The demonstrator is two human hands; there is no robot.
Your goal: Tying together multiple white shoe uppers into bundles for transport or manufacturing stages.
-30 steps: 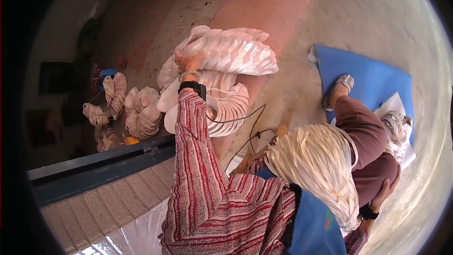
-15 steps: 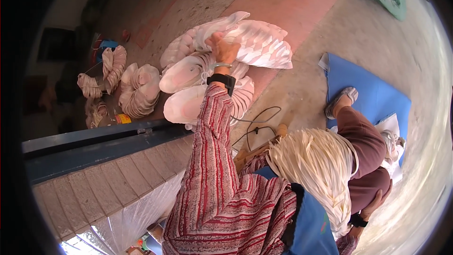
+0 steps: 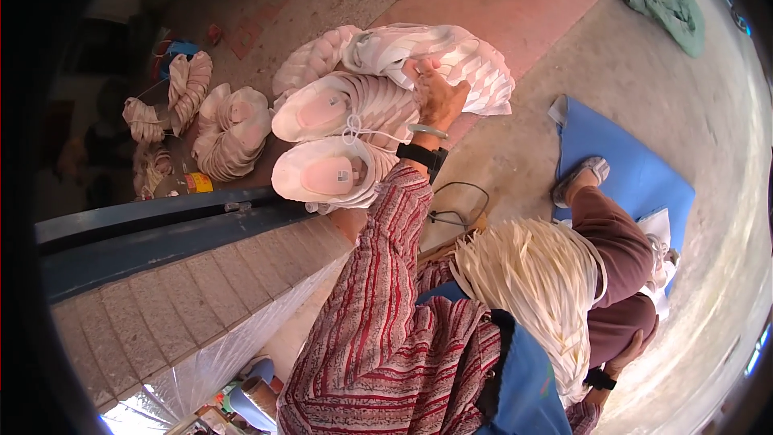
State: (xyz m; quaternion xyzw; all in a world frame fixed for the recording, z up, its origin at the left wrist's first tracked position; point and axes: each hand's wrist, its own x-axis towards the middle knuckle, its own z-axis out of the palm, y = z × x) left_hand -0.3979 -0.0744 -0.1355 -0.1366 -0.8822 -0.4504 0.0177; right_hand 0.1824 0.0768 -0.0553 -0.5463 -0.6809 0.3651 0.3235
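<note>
Head view: left hand (image 3: 439,95) has shifted right along far bundle of nested pale shoe uppers (image 3: 487,60); touching it, grip can't tell. Bundle lies beyond two similar bundles (image 3: 374,98), now less covered by forearm. Right hand (image 3: 624,357) still by brown-trousered knee (image 3: 618,326); holding anything, can't tell.

Your left hand (image 3: 439,97) lies on a stack of pale uppers (image 3: 475,72), fingers bent; a firm grip cannot be confirmed. Two further stacks (image 3: 322,169) lie side by side just beside it, a white cord (image 3: 353,127) across them. Your right hand (image 3: 630,352) rests against your trousers (image 3: 616,234). Cream strips (image 3: 523,298) cover your lap. Your shod foot stands on a blue mat (image 3: 652,165).
</note>
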